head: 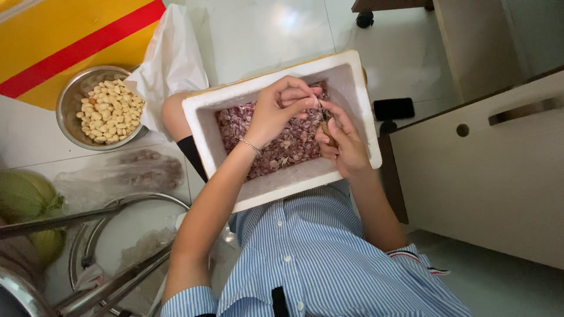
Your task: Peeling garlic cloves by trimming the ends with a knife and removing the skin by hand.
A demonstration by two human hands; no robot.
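A white foam box [352, 88] rests on my lap, holding a layer of purplish papery garlic skins [288, 147]. Both hands work over its right side. My left hand [282, 108], with a thin bracelet at the wrist, pinches a small clove at the fingertips. My right hand [341, 144] grips a small knife with a brown handle [326, 130], its tip meeting the clove. The clove itself is mostly hidden by the fingers.
A metal bowl [73, 97] of peeled pale cloves stands on the tiled floor at left, beside a white plastic bag [173, 58]. A clear bag of skins [129, 170], a green melon [26, 199], metal stool legs [106, 246], a dark phone [393, 108] and a beige cabinet [487, 176] surround me.
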